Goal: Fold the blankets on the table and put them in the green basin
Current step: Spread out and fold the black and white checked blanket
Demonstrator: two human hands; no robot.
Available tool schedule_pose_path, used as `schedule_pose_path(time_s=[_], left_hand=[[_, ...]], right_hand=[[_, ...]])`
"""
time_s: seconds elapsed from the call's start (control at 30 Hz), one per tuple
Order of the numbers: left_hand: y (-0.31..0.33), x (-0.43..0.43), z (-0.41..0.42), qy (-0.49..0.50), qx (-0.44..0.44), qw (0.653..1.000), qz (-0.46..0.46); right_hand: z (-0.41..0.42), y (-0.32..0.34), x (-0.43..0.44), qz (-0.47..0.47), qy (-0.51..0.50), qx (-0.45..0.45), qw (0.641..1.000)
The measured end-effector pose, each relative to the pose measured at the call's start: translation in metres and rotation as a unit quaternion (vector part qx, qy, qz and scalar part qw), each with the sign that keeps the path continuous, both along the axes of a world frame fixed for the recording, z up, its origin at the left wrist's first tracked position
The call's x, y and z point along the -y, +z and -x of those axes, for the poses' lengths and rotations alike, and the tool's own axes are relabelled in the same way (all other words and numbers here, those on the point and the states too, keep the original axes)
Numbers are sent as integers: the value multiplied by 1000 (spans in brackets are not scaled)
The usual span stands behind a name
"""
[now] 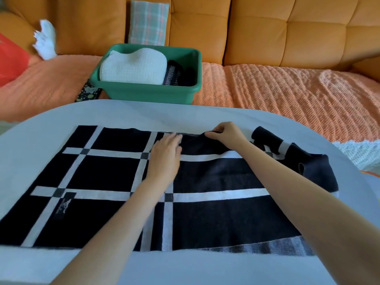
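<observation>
I see left hand flat, fingers spread, on black blanket; right hand pinching its far edge; green basin beyond, holding white blanket; blanket's label unreadable

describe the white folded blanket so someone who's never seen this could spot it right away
Look past the white table to the orange sofa; a green basin sits on its seat. The white blanket fills the basin's left side. It is pale, bumpy and bulging, unlike the dark striped fabric beside it.
</observation>
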State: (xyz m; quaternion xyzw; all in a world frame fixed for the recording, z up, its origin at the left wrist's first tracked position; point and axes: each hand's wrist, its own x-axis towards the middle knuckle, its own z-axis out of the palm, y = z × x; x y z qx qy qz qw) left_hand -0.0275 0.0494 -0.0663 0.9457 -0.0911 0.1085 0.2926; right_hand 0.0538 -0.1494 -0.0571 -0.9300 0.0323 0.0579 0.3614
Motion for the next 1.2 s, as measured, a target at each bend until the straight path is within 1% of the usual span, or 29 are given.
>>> schedule_pose_path(time_s=[0.1, 0.17, 0.3, 0.4, 0.5, 0.57, 0.7, 0.77, 0.9, 1.0, 1.1, 1.2], left_hand=[[-1, -22, -41, 30, -26, 999, -20], [-4, -29, -56, 15, -38, 998, -40], [-6, -33, -71, -17, -22, 998, -57], [-7, -34, -79, -36, -42, 997, -47], [-7, -34, -85, -46, -57, 995, -64], [-6, -32, -87, -37, -36, 997, -59], [-6, -27, -87, 27, 40, 999, 24], [-8, -22, -88, 60, 55, 996, 25], [-28, -13, -90, 85, 31, 995, -47], [-40, -10, -91, 86, 52, 991, -83], [-37, -12, -89, 78, 87, 988, -103], [-22, 0, -59, 47, 86, 994, -51]], right_hand=[[1, -1, 0, -20, -15, 11, 1000], [-1, -3, 0, -23, -7, 21, 999], [-1, -8, -2, 22, 2, 53, 998], [2, -9, -5, 45, -3, 81, 996], [1, -11, -7, 72, 4, 97, 993], [1, -10, -8, 104, 12, 96, 990], [0, -8, -9, 135, 11, 106, 985], [0, -9, -8, 145, -9, 127, 981], [0, -23, -10, 211, -26, 164, 963], [-1, -35, -12, 263, -30, 182, 947], [4, -35, -9, 250, -18, 174, 952], [26, -25, 0, 187, 3, 224, 957]])
